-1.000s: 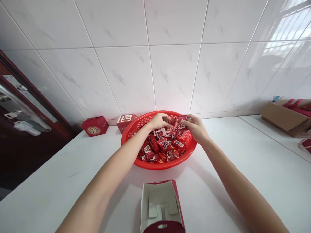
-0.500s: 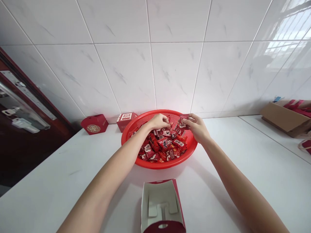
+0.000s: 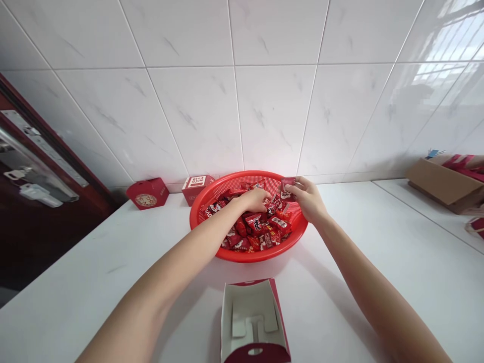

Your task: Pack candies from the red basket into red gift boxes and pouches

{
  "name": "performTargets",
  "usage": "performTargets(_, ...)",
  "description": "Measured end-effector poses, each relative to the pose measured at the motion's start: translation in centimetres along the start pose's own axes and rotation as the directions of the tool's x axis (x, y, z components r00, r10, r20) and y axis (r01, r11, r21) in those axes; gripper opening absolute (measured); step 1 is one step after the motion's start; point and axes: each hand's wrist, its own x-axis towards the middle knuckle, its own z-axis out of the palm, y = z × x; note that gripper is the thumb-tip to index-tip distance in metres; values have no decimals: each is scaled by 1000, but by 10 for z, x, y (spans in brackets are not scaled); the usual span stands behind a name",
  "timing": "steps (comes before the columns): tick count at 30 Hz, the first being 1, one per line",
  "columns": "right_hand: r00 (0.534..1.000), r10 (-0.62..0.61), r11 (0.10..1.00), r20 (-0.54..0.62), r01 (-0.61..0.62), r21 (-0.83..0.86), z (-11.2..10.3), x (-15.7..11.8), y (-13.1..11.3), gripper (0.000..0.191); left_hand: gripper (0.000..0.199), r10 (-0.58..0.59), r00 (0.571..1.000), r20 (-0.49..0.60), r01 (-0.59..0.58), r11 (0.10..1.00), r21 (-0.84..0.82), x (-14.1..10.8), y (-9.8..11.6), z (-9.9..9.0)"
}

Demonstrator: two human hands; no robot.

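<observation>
A red plastic basket (image 3: 202, 209) with perforated sides holds many red wrapped candies (image 3: 254, 222). My left hand (image 3: 256, 200) is down among the candies near the basket's middle, its fingers bent and closed. What those fingers grip, if anything, is hidden. Over the basket's right rim, my right hand (image 3: 309, 199) pinches a dark red candy packet (image 3: 288, 188) between thumb and fingers. Nearer to me stands an open paper box (image 3: 253, 305), white inside and red outside, with no candies seen in it.
Two closed red paper boxes, one with a gold emblem (image 3: 147, 194) and one with white print (image 3: 195, 187), stand by the tiled wall (image 3: 189, 116) at left. A brown cardboard box (image 3: 444, 184) with red items sits at far right. A dark red door (image 3: 34, 201) borders the left side.
My left hand has moved slightly right and down, deeper among the candies. My right hand stays nearly still, still pinching its candy packet.
</observation>
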Motion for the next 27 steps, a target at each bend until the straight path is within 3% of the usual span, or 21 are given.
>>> performTargets(3,1000,1,1000,-25,-1,19,0,0,0,27,65,93,996,-13,-92,994,54,9,4,8)
performTargets(6,1000,9,999,-26,-8,40,1,0,0,29,74,108,992,62,-110,993,34,13,6,15)
performTargets(9,1000,8,999,-14,-7,40,0,-1,-1,30,77,131,991,37,-131,991,9,16,5,22)
performTargets(16,1000,-8,999,-5,8,34,-1,1,1,28,37,200,979,-45,-202,978,-51,20,3,27)
performTargets(19,1000,-6,1000,-13,6,22,-2,1,1,28,40,175,981,-89,-179,983,-46,20,5,26)
performTargets(27,1000,-8,999,-19,8,39,0,-1,-1,25,8,134,989,-55,-132,990,52,11,14,16)
